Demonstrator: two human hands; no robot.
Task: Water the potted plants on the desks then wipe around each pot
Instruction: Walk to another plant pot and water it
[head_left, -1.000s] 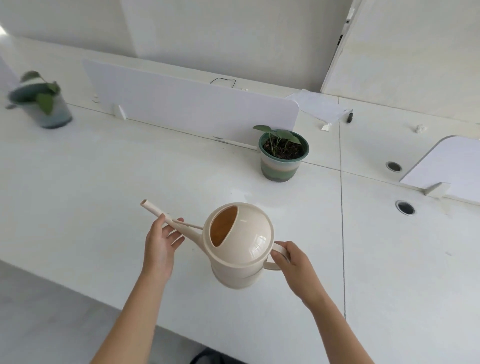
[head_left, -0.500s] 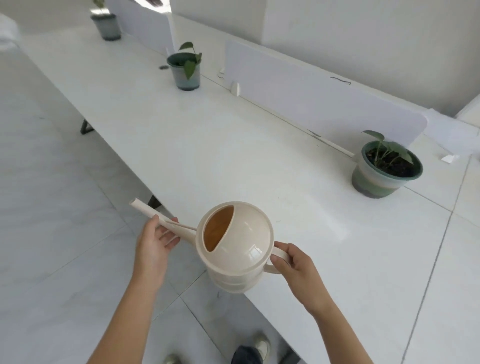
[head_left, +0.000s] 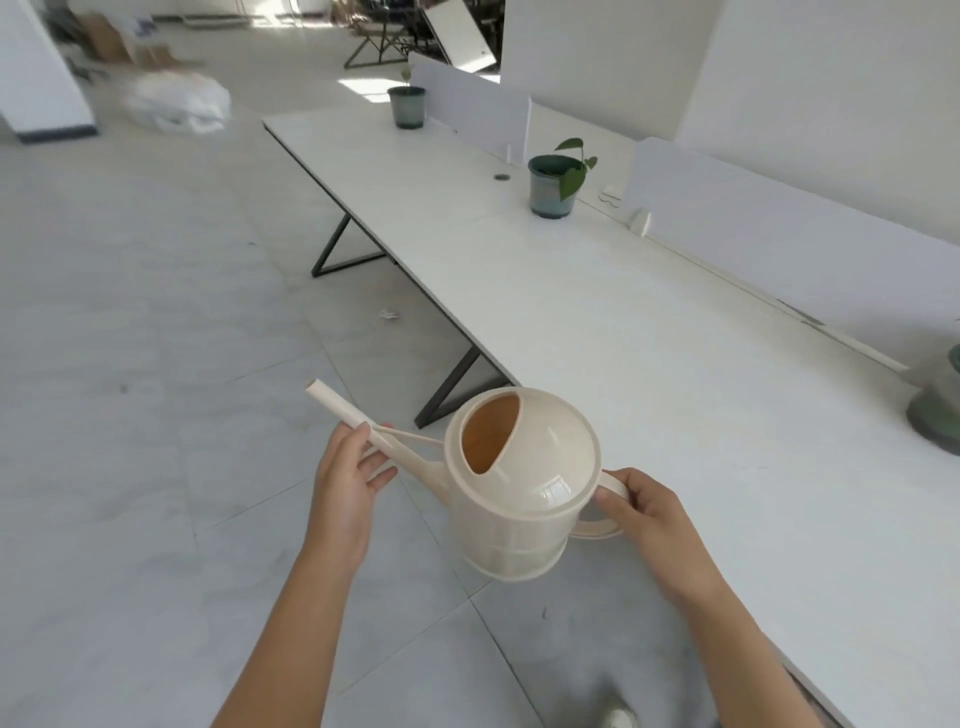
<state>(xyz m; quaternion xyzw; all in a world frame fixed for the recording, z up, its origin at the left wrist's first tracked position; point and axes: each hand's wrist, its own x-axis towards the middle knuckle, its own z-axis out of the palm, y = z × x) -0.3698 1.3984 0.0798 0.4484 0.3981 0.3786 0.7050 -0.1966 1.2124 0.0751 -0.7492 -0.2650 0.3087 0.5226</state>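
A cream watering can (head_left: 524, 488) hangs in front of me over the floor, level, spout pointing up and left. My right hand (head_left: 644, 514) grips its handle at the back. My left hand (head_left: 348, 478) holds the spout from below. On the long white desk (head_left: 623, 322) to my right stand three green pots: one cut off at the right edge (head_left: 937, 410), a middle one with a leafy stem (head_left: 551, 186), and a far one (head_left: 407, 106).
White divider panels (head_left: 779, 234) run along the desk's far side. Black angled desk legs (head_left: 447, 387) stand near the can. A white bag (head_left: 179, 106) and boxes lie on the grey tiled floor at upper left. My shoe (head_left: 618, 717) shows at the bottom.
My view has swung left along the desk row. The nearest pot has slid to the right edge and the far pots have come into view. Both hands keep the same hold on the can.
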